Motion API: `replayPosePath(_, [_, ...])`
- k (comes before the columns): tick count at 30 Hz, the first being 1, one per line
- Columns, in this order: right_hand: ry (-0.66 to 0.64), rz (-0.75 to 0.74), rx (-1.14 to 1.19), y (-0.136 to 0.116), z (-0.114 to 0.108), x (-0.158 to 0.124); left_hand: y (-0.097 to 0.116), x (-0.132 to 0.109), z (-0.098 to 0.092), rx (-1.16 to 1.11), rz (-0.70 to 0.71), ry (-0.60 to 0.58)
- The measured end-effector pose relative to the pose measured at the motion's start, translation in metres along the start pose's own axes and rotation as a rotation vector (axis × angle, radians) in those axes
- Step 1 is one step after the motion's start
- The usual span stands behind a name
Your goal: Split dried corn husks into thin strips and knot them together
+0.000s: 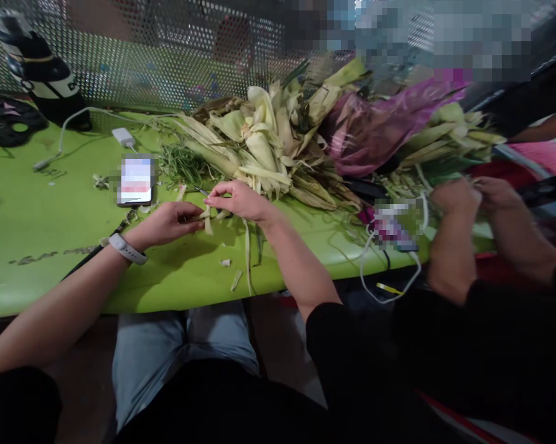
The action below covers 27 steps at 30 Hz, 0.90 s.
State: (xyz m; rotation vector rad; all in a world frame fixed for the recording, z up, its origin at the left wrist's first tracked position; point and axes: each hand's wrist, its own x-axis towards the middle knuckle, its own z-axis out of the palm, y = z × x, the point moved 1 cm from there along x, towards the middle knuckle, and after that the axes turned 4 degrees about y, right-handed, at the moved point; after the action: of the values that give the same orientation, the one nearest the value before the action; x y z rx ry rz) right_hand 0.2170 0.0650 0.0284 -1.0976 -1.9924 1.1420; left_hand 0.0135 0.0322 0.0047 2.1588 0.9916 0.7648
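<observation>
Both my hands meet low over the green table. My left hand, wearing a pale band on its wrist, has thumb and fingers closed on one side of a small pale-yellow strip of corn husk. From the other side my right hand pinches the same strip between thumb and fingers. The strip looks folded or knotted; its exact shape is hidden by my fingers. Just beyond them lies a big heap of corn husks, with a tuft of thin green shreds at its left.
A lit phone, a white charger and a dark bottle stand or lie leftward. A purple plastic bag rests on the husks. At right, another person's hands work near a cabled phone. Perforated metal backs the table.
</observation>
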Motion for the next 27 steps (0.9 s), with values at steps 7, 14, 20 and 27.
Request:
replayPosePath(7, [-0.072, 0.02, 0.107, 0.005, -0.008, 0.003, 0.015, -0.001, -0.001, -0.381, -0.164, -0.325])
replayPosePath(14, [0.142, -0.05, 0.152, 0.008, 0.01, 0.007, 0.012, -0.005, -0.002, -0.597, -0.34, -0.278])
replayPosePath(20, [0.118, -0.099, 0.16, 0.007, 0.014, 0.008, 0.011, -0.005, 0.004, -0.591, -0.281, -0.211])
replayPosePath(27, [-0.057, -0.182, 0.162, 0.003, 0.024, 0.005, 0.018, -0.006, 0.017, -0.425, -0.185, -0.362])
